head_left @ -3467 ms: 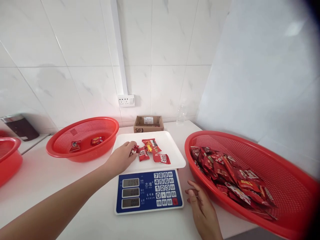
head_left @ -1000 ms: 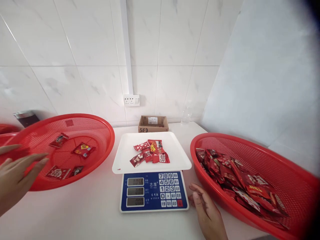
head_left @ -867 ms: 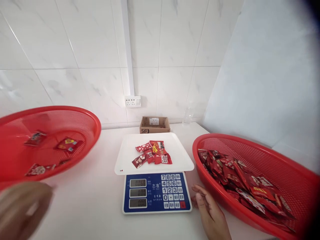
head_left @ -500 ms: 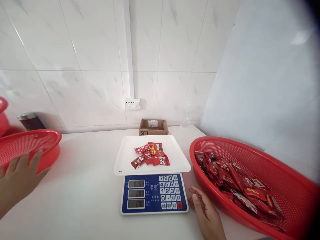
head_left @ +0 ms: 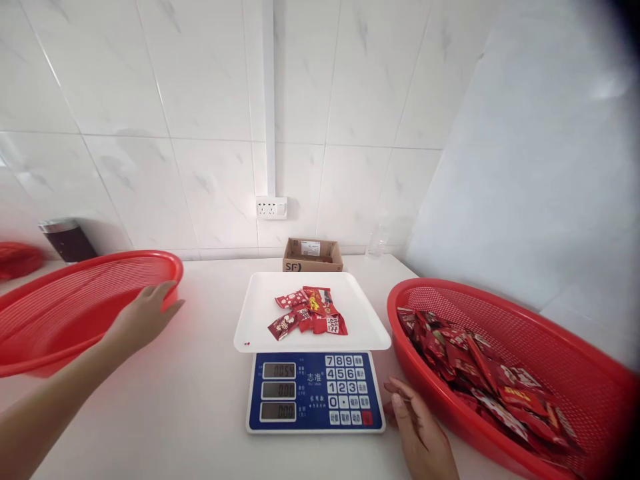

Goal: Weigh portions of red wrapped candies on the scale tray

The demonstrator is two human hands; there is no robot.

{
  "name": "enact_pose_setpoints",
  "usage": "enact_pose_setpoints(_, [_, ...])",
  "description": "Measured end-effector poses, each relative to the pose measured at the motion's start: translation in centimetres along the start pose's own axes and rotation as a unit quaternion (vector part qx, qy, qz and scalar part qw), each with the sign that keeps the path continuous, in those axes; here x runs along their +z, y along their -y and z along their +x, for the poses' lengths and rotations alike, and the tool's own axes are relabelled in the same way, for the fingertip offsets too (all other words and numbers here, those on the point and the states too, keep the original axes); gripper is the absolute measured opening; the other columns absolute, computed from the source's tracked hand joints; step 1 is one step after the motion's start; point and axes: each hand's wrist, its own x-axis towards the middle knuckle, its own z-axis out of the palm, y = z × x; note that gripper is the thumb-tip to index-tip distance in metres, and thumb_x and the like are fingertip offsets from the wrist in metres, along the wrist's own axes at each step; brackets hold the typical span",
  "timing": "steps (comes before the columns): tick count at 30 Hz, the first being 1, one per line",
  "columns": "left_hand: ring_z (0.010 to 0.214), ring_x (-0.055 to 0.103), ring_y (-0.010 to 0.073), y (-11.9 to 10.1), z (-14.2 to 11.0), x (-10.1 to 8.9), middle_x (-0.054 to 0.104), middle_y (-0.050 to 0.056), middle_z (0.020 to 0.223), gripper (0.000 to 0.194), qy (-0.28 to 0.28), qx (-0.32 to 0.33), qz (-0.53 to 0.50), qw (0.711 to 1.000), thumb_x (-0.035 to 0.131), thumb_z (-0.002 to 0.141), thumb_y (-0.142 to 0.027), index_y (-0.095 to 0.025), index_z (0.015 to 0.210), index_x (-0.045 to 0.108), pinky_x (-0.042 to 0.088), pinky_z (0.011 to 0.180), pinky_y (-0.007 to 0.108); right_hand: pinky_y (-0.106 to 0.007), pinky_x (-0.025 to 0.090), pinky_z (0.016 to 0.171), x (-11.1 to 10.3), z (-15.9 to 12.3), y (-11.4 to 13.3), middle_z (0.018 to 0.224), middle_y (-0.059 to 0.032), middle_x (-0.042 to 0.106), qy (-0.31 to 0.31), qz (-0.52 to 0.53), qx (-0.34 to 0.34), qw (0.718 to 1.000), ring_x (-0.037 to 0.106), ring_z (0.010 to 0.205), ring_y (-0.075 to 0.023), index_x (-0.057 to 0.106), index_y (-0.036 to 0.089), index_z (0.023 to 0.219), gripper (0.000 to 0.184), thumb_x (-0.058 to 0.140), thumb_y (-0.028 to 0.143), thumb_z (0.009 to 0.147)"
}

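My left hand has its fingers over the right end of a red plastic basket, gripping the rim with the thumb on the outer side. Inside, the part of this basket that shows holds nothing. My right hand rests by the lower right corner of a blue and white digital scale, loosely curled with fingers apart and nothing visible in it. On the scale's white tray lies a small pile of red snack packets. The top display seems to read 0.054.
To the right, a long red basket holds many red packets. Behind the scale stand a small cardboard box and a clear glass. A dark cylinder with a silver lid and a red item are at the far left.
My left hand has reached onto the left basket's rim, and that basket has shifted right, closer to the scale. The right hand and the packets on the tray stay as they were.
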Motion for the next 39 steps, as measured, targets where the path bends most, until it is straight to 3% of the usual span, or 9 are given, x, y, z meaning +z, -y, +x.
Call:
enact_pose_setpoints(5, [0.115,0.053,0.0286,-5.7,0.6,1.1,0.052,0.011,0.13,0.056,0.091,0.084,-0.055,0.991,0.031,0.088,-0.054,-0.021,0.134,0.034,0.045,0.087,0.037,-0.035,0.056,0.079,0.0,0.1,-0.1,0.111,-0.0128,0.068,0.002,0.002,0.005,1.0,0.067,0.091,-0.0252,0.063,0.019,0.106,0.06,0.048,0.068,0.075])
enact_pose_setpoints(9, [0.111,0.056,0.027,-8.6,1.6,1.8,0.057,0.008,0.127,0.057,0.132,0.119,-0.087,0.98,0.034,0.087,-0.055,-0.024,0.135,0.035,0.047,0.085,0.036,-0.035,0.057,0.077,0.1,0.2,-0.1,0.107,-0.0128,0.07,-0.008,-0.003,-0.008,1.0,0.068,0.085,-0.0248,0.064,0.019,0.102,0.061,0.048,0.07,0.072])
enact_pose_setpoints(16, [0.123,0.049,0.029,-9.7,3.5,3.4,0.049,0.009,0.138,0.063,0.161,0.145,-0.105,0.971,0.032,0.086,-0.06,-0.026,0.138,0.031,0.043,0.094,0.04,-0.035,0.057,0.077,-0.2,0.4,-0.3,0.103,-0.0122,0.071,0.004,-0.007,-0.013,1.0,0.069,0.084,-0.0249,0.065,0.019,0.103,0.058,0.049,0.068,0.074])
enact_pose_setpoints(23, [0.129,0.042,0.0293,-10.4,3.9,3.5,0.036,0.011,0.147,0.065,0.167,0.151,-0.088,0.97,0.029,0.086,-0.059,-0.023,0.14,0.028,0.041,0.099,0.042,-0.032,0.058,0.073,0.1,0.3,-0.2,0.1,-0.0112,0.073,-0.015,0.016,-0.017,1.0,0.07,0.086,-0.0244,0.066,0.02,0.1,0.055,0.051,0.067,0.074])
enact_pose_setpoints(28, [0.141,0.019,0.0297,-13.4,3.5,3.3,0.022,0.013,0.153,0.066,0.179,0.207,-0.071,0.959,0.034,0.086,-0.055,-0.018,0.14,0.029,0.022,0.112,0.047,-0.033,0.057,0.077,-0.1,0.3,-0.3,0.105,-0.011,0.071,0.012,0.016,-0.001,1.0,0.068,0.092,-0.0247,0.065,0.02,0.104,0.055,0.053,0.064,0.075])
enact_pose_setpoints(34, [0.132,0.037,0.031,-17.7,2.1,4.2,0.037,0.009,0.147,0.088,0.296,0.331,-0.068,0.894,0.057,0.069,-0.068,-0.028,0.142,0.029,0.035,0.104,0.043,-0.033,0.057,0.08,-0.3,0.4,-1.0,0.106,-0.0111,0.07,0.026,0.025,-0.003,0.999,0.068,0.093,-0.0247,0.063,0.019,0.107,0.054,0.052,0.063,0.077])
enact_pose_setpoints(39, [0.121,0.046,0.0316,-18.5,1.7,4.8,0.047,0.012,0.133,0.082,0.291,0.327,-0.067,0.897,0.058,0.072,-0.062,-0.027,0.141,0.032,0.04,0.096,0.043,-0.033,0.057,0.079,-0.1,0.2,-0.9,0.108,-0.0113,0.07,0.033,0.028,0.002,0.999,0.067,0.096,-0.0252,0.062,0.019,0.109,0.054,0.051,0.062,0.079])
